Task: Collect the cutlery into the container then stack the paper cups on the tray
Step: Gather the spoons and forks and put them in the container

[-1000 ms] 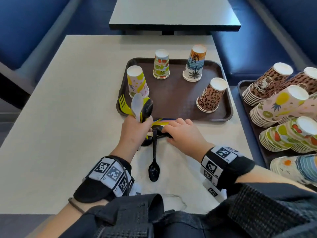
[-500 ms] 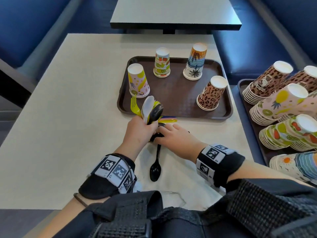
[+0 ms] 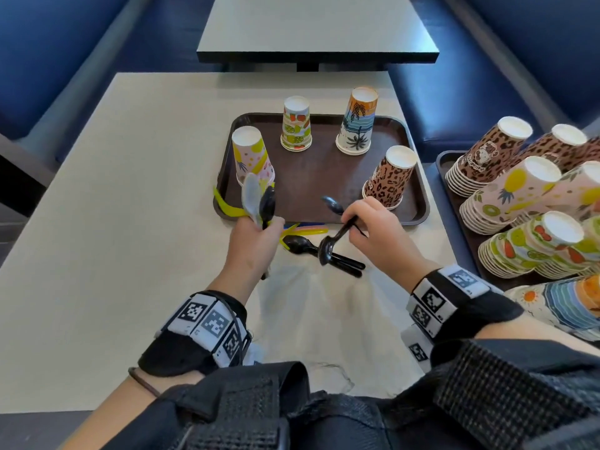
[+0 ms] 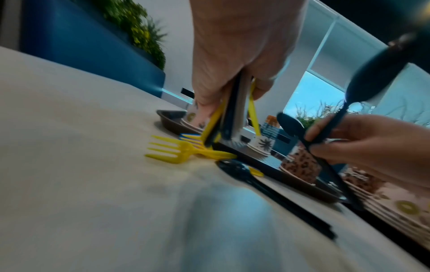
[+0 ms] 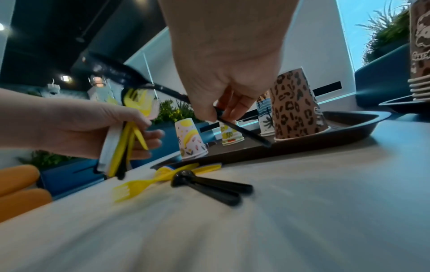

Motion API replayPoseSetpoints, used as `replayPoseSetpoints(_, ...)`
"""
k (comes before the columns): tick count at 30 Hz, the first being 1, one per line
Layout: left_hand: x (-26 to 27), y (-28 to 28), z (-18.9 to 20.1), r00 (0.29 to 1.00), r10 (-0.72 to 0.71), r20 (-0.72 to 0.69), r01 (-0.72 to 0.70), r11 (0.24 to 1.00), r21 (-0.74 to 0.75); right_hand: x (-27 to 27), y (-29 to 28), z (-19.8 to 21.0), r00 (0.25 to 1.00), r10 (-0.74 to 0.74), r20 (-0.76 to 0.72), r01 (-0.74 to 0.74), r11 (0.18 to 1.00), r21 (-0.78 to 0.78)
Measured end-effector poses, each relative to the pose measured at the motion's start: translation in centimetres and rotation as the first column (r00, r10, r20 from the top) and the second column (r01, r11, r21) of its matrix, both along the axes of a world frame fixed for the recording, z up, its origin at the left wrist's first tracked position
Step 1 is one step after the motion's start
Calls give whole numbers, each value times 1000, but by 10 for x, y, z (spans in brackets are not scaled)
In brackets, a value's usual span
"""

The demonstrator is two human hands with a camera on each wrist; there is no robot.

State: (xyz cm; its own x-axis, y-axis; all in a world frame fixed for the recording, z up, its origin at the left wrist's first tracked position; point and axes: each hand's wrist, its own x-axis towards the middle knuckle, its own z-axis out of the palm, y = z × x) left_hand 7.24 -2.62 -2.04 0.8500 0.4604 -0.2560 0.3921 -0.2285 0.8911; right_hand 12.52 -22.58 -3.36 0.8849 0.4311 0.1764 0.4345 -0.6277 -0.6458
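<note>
My left hand grips an upright bundle of cutlery: a white spoon, a black spoon and yellow forks, also seen in the left wrist view as a bundle of cutlery. My right hand pinches two crossed black spoons just above the table. Below them lie two more black spoons, a yellow fork and blue and yellow pieces at the tray's near rim. The brown tray carries several upside-down paper cups, one pink and yellow, one leopard print.
A second tray on the blue bench at right is packed with tilted stacks of paper cups. Another table stands beyond. The beige table top stretches left of my hands.
My right hand has lifted black spoons off the table and drawn back to the right. The black spoon that lay pointing toward me is gone from there. My left hand keeps its bundle.
</note>
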Motion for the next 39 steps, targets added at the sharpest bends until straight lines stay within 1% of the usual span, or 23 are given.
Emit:
replayPoseSetpoints(1, 1, -6, 2, 998, -63, -6, 63, 997, -41, -1, 3, 3, 1000, -26, -17, 27, 998, 54)
replayPoseSetpoints(3, 5, -18, 6, 983, -184, -7, 183, 980, -72, -2, 12, 7, 999, -44, -18, 46, 990, 133)
replayPoseSetpoints(5, 8, -27, 15, 975, -220, 35, 223, 968, -115, -1, 23, 12, 999, -33, -13, 35, 984, 176)
replayPoseSetpoints(7, 13, -31, 22, 976, -193, 96, 207, 965, -159, -2, 33, 16, 999, -9, -47, 19, 972, 235)
replayPoseSetpoints(10, 18, -30, 25, 988, -103, 112, 118, 983, -138, -5, 40, 23, 995, -11, -101, 40, 957, 289)
replayPoseSetpoints(13, 16, -27, 22, 989, -31, 145, 58, 981, -185, -9, 39, 27, 970, -27, -241, 115, 926, 359)
replayPoseSetpoints(14, 14, -27, 21, 989, -16, 148, 47, 977, -208, -10, 38, 27, 960, -26, -277, 128, 925, 358)
replayPoseSetpoints(17, 13, -28, 19, 986, 30, 165, 11, 970, -241, -11, 36, 22, 958, -53, -282, 125, 961, 245)
replayPoseSetpoints(20, 12, -30, 17, 972, 85, 219, -31, 971, -236, -20, 40, 18, 948, 4, -317, 47, 987, 155)
replayPoseSetpoints(23, 10, -33, 17, 960, 102, 263, -37, 970, -241, -31, 47, 17, 927, 70, -368, -17, 989, 145)
replayPoseSetpoints(27, 10, -35, 15, 964, 131, 231, -53, 947, -316, -37, 51, 13, 935, 110, -337, -108, 994, 24)
replayPoseSetpoints(29, 11, -35, 13, 962, 149, 230, -74, 949, -306, -38, 50, 13, 920, 143, -364, -143, 989, 26)
replayPoseSetpoints(31, 11, -36, 14, 951, 160, 266, -82, 956, -282, -38, 49, 17, 879, 202, -432, -197, 979, 58)
replayPoseSetpoints(33, 12, -36, 16, 939, 173, 298, -87, 956, -280, -37, 47, 16, 842, 221, -492, -246, 969, 14)
replayPoseSetpoints(35, 13, -36, 18, 933, 178, 312, -91, 957, -275, -36, 46, 13, 822, 201, -534, -267, 962, -49)
replayPoseSetpoints(37, 14, -36, 18, 943, 161, 293, -78, 958, -277, -36, 48, 13, 800, 209, -562, -258, 966, -9)
replayPoseSetpoints(39, 12, -38, 14, 958, 130, 255, -49, 952, -302, -36, 51, 19, 803, 220, -554, -227, 972, 57)
